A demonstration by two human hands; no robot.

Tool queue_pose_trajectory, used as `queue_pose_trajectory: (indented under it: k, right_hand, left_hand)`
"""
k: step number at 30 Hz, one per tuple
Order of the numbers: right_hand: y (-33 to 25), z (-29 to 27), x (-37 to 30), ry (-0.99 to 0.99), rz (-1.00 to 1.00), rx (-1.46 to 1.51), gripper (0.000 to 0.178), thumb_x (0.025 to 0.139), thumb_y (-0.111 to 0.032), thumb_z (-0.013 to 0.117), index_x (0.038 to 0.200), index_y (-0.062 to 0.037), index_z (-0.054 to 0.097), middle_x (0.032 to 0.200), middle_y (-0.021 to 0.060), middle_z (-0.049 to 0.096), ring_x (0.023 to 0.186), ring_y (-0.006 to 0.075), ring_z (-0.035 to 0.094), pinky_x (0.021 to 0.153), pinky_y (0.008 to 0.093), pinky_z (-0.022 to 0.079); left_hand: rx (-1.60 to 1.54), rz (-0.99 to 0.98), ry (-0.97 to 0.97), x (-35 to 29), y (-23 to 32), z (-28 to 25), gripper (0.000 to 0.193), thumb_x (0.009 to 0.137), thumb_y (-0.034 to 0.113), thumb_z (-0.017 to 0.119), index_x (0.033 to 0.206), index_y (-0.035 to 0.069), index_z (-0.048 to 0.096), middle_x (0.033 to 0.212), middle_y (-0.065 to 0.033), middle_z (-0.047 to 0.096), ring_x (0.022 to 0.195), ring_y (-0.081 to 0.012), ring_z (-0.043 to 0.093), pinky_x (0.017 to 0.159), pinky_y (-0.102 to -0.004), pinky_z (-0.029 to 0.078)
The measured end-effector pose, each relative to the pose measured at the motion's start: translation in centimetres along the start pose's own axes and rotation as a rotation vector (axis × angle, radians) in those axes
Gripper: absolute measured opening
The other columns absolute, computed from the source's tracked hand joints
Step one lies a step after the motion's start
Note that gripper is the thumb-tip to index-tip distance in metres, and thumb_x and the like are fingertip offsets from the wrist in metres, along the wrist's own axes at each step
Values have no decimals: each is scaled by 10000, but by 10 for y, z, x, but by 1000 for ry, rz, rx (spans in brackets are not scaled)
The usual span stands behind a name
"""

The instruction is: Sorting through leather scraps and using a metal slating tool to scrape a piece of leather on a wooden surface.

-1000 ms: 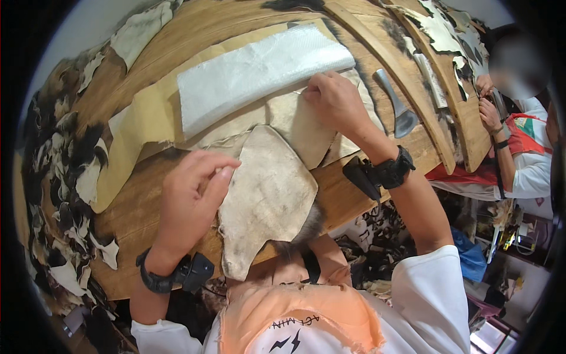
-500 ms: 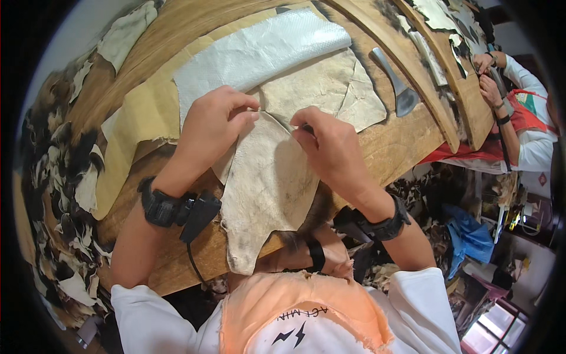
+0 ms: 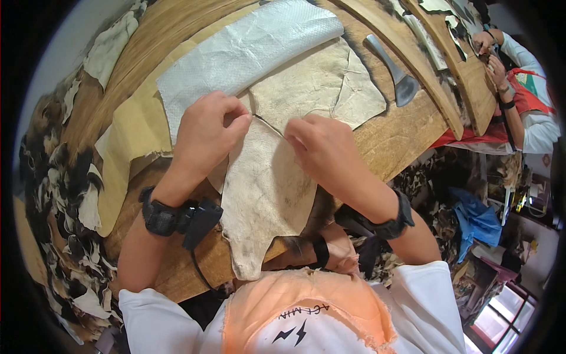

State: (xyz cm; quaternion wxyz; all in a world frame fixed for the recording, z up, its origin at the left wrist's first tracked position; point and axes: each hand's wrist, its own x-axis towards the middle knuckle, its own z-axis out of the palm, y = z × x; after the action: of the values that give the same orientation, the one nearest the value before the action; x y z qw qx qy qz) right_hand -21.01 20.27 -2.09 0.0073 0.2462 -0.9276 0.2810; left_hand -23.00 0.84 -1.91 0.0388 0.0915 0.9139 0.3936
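A pale piece of hide (image 3: 268, 189) hangs toward me over the table edge, its narrow end lowest. Its upper edge meets a second, larger pale hide (image 3: 300, 82) along a dark seam line. My left hand (image 3: 209, 130) pinches the edges at the left end of that line. At the right end, my right hand (image 3: 330, 147) is closed, fingertips together and turned down; what they grip is hidden. A thin, thread-like line curves just above the right knuckles.
A silvery bubble sheet (image 3: 236, 47) and yellowish paper (image 3: 138, 127) lie on the wooden table (image 3: 407, 138). A broad-bladed metal tool (image 3: 401, 82) rests right of the hides, beside long wooden bars (image 3: 413, 65). Fur scraps heap at left. A co-worker's hands (image 3: 492, 59) are at far right.
My right hand has turned over, its fingertips now tucked downward, and moved slightly left. My left hand still pinches the edge. The view has shifted a little.
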Motion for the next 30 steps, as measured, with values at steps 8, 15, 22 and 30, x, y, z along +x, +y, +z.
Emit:
queue_pose_trajectory:
  k: [8, 15, 22, 30]
  right_hand:
    - [-8, -74, -53, -430, 95, -39, 131, 688, -24, 561, 819, -33, 562, 679, 128, 518, 679, 317, 546, 591, 396, 435]
    - [8, -41, -30, 63, -178, -145, 112, 656, -74, 558, 752, -15, 558, 788, 103, 500, 757, 250, 521, 655, 317, 449]
    - [9, -31, -23, -41, -334, -237, 146, 659, -106, 539, 750, 2, 571, 823, 81, 471, 798, 209, 488, 701, 283, 430]
    - [28, -26, -18, -2, -370, -158, 109, 665, -114, 534, 727, -27, 556, 799, 79, 469, 768, 219, 487, 676, 290, 431]
  left_hand:
    - [31, -36, 66, -2, 6, 2, 106, 724, 99, 624, 805, 35, 605, 775, -81, 569, 716, -214, 580, 646, -303, 461]
    - [-185, 231, -204, 13, 17, 3, 142, 715, -34, 640, 828, 2, 561, 861, -40, 529, 710, -110, 535, 615, -226, 453]
    - [-146, 230, -309, 16, 8, 6, 205, 709, -36, 650, 864, 15, 526, 858, -33, 485, 685, -104, 513, 601, -232, 451]
    - [-151, 230, -332, 16, 6, 5, 246, 715, -45, 638, 922, 25, 526, 874, -41, 485, 705, -115, 525, 644, -237, 456]
